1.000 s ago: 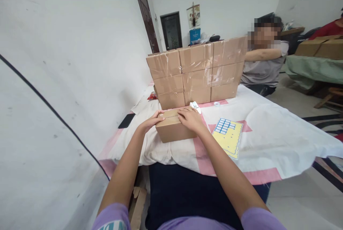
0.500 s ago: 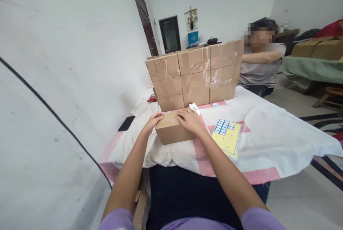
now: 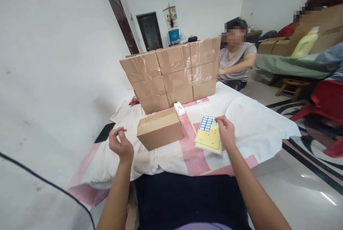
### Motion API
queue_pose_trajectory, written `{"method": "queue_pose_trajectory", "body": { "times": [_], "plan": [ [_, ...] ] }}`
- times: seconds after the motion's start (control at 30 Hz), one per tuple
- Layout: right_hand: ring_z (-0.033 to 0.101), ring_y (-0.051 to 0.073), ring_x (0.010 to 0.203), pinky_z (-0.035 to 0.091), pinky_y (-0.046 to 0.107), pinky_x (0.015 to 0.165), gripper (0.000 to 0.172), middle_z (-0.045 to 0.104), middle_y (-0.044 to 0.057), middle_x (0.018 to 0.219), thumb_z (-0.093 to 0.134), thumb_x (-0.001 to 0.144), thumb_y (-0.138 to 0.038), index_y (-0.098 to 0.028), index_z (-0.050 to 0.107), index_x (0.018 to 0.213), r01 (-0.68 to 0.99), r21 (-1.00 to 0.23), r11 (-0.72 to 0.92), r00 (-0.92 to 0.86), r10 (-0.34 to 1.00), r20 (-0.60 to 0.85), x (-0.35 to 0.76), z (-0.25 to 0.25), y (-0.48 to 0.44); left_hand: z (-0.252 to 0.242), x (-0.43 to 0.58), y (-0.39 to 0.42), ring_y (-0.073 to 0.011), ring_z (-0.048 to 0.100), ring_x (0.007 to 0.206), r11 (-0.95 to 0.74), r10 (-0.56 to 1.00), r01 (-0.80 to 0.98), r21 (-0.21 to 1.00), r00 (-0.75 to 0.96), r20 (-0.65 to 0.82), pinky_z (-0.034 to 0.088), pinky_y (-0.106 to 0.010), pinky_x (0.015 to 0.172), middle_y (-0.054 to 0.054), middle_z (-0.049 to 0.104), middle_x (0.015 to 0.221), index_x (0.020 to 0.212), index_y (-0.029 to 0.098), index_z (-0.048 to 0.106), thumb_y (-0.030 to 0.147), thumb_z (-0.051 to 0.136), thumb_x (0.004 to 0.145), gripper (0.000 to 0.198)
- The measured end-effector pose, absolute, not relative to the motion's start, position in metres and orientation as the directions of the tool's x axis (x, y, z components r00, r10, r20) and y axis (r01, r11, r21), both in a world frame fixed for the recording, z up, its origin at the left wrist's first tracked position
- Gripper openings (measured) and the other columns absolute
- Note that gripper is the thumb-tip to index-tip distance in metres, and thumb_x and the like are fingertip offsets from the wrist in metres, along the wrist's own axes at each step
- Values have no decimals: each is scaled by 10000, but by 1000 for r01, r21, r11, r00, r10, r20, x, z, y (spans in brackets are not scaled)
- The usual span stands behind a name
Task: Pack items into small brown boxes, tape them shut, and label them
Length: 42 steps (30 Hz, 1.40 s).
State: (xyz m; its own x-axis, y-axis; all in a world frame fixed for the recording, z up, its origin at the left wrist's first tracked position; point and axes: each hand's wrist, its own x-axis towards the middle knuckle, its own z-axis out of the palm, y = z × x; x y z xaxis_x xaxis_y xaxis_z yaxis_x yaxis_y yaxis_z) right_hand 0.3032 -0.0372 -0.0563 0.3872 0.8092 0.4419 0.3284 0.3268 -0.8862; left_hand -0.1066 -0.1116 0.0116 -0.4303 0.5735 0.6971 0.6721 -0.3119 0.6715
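A closed cardboard box (image 3: 160, 130) sits on the cloth-covered table in front of me, with neither hand touching it. To its left my left hand (image 3: 122, 144) is raised above the cloth, holding nothing, its fingers loosely curled and apart from the thumb. On the right lie yellow sticker sheets (image 3: 209, 137), two overlapping at the lower edge, with white blue-edged labels in the upper part. My right hand (image 3: 226, 130) pinches the upper right corner of the top sheet; whether a single label is between the fingertips is too small to tell.
Behind the box stands a stack of taped cardboard boxes (image 3: 178, 76). A small white device (image 3: 179, 108), a roll of tape (image 3: 199, 102) and a dark phone (image 3: 104, 132) lie on the tablecloth (image 3: 252, 126). Another person (image 3: 235, 62) sits beyond the stack. A red chair (image 3: 328, 99) is at right.
Both hands have let go of the cardboard box. My left hand moved back to the left, my right hand across to the sticker sheets. The view has turned right.
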Motion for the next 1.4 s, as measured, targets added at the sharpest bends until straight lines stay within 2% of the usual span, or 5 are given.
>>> {"method": "queue_pose_trajectory", "body": {
  "times": [0.2,0.37,0.53,1.17,1.4],
  "plan": [
    [665,276,916,480,368,791,289,744,132,997,517,838,-322,-175,685,1021,625,-777,-71,455,842,289,353,-75,-9,-41,45,-108,-272,656,1063,-550,788,707,445,262,557,486,-438,984,-80,740,1078,1067,302,722,514,506,936,329],
    [678,262,897,488,353,775,291,750,123,985,508,871,-364,-185,664,1039,619,-785,-28,433,846,311,349,-80,-11,-75,128,-72,-425,416,1449,-615,788,688,386,560,256,313,-652,1162,-146,487,1566,1440,306,551,715,716,724,841],
    [691,242,860,516,357,790,269,752,99,967,551,824,-376,-201,653,1002,522,-853,32,438,848,300,351,-83,-11,-88,132,-86,-363,332,1517,-587,807,715,379,556,200,181,-647,1234,-115,412,1624,1513,341,448,687,591,870,744],
    [663,211,760,566,329,679,356,695,46,873,745,773,-515,-180,681,879,14,-976,218,56,974,218,344,-75,-19,-71,136,-86,-296,497,1369,-544,830,715,438,384,403,351,-508,1157,-63,598,1463,1359,320,599,504,529,971,435],
    [658,203,805,549,316,731,346,715,44,897,794,737,-515,-190,705,811,-64,-968,244,40,969,242,345,-71,-21,-50,173,-44,-376,452,1407,-380,903,732,566,161,397,386,-538,1144,-172,340,1636,1474,223,469,497,652,883,677]
  ]
}}
